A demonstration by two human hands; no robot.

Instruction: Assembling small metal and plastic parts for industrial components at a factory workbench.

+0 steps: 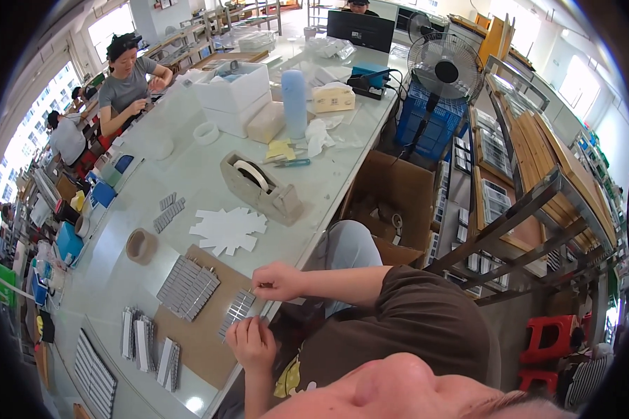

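Observation:
On a brown board lies a small row of silver-grey metallic strips side by side. My left hand has its bent fingers pressed on the near end of this row. At the opposite end, my right hand is closed in a pinch; whatever sits between the fingertips is too small to make out. Beside the row, a larger block of similar grey strips rests on the same board. Several upright stacks of grey-and-white strips stand along the board's left edge.
Around the board are a tape ring, white paper labels and a tape dispenser. Farther back stand a blue bottle and white boxes. A cardboard box and metal rack flank the table; a co-worker sits across.

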